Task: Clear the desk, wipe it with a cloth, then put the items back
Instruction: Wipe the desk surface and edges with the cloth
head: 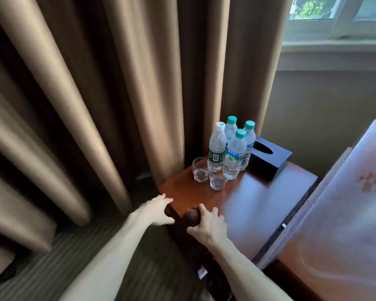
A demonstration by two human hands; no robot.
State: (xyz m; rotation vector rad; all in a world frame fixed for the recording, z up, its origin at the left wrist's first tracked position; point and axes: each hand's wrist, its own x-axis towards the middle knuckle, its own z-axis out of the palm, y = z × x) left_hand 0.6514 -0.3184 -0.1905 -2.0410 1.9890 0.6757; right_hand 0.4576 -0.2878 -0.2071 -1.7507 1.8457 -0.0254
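Four upright water bottles (230,146), two glasses (208,173), dark tissue box (269,158) — desk's (258,205) far corner

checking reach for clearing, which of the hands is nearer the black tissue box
Right. The right hand grips a dark object at the desk's near edge, on the tissue box's side. The left hand is at the near left corner, farther from the box.

glossy wooden desk (258,198), clear plastic bottles (233,157), glass tumblers (201,169)

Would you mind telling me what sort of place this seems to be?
Probably a hotel room: four sealed water bottles with two drinking glasses and a dark tissue box on a small wooden desk, beside full-length brown curtains.
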